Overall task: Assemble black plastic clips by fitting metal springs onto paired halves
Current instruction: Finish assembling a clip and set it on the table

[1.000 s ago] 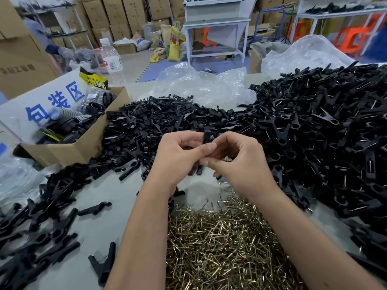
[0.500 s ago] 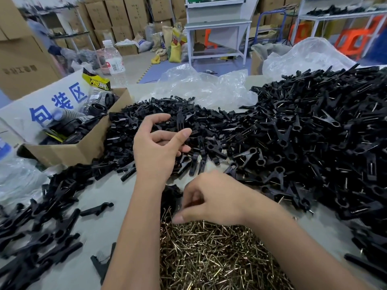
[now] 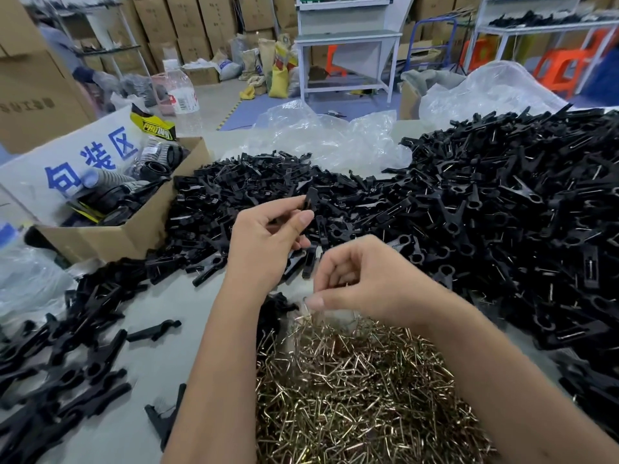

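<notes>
Grey counter carries the work: left hand pinches a black clip half above the loose black halves, right hand pinches a thin metal spring over the brassy spring heap, finished clips piled rightward.

The right hand hides what its fingers pinch, blurred above the springs; the clip pile runs off the right edge; the forearms hide the table's near edge.
</notes>
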Available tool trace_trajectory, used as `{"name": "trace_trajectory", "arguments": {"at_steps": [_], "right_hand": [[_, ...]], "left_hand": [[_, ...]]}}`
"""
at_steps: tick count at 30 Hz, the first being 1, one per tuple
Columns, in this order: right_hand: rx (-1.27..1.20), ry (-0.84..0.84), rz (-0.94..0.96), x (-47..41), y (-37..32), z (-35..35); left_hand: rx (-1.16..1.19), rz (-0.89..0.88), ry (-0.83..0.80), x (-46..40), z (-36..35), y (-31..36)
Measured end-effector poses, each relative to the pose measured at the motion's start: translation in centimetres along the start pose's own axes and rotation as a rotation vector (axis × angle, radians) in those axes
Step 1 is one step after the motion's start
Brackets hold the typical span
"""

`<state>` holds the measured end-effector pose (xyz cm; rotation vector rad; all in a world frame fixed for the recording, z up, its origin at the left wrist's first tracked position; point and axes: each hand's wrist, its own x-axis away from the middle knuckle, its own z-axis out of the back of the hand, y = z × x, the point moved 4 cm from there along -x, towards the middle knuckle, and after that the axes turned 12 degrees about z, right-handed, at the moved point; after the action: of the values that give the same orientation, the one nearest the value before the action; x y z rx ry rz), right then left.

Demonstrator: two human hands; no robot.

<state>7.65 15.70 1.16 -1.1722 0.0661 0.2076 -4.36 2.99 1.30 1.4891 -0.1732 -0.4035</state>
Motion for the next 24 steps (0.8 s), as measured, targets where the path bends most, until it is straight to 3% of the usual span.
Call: {"name": "trace_trajectory", "arguments": {"at_steps": [7,13,16,19,24], "right_hand": [[-0.175,0.264,0.037,0.4,0.1,2.4],[-0.335,0.326,0.042,0.6,-0.2,3.1],[-0.163,0.384,0.033,0.7,0.4,3.0],[-0.092,0.326,0.001,0.5,1.0,2.4],[0.699,0.127,-0.019,0.0,1.3,2.1]], "left_hand": [[0.044,0.030,-0.076,0.1,-0.2,-0.2],[0.018,0.069,0.035,0.3,0.1,-0.1],[0.069,0.109,0.052,0.3,0.3,-0.2],[0.092,0.150,0.044,0.2,0.3,-0.5],[0.086,0.194,0.023,0.3,0.4,-0.9]]}}
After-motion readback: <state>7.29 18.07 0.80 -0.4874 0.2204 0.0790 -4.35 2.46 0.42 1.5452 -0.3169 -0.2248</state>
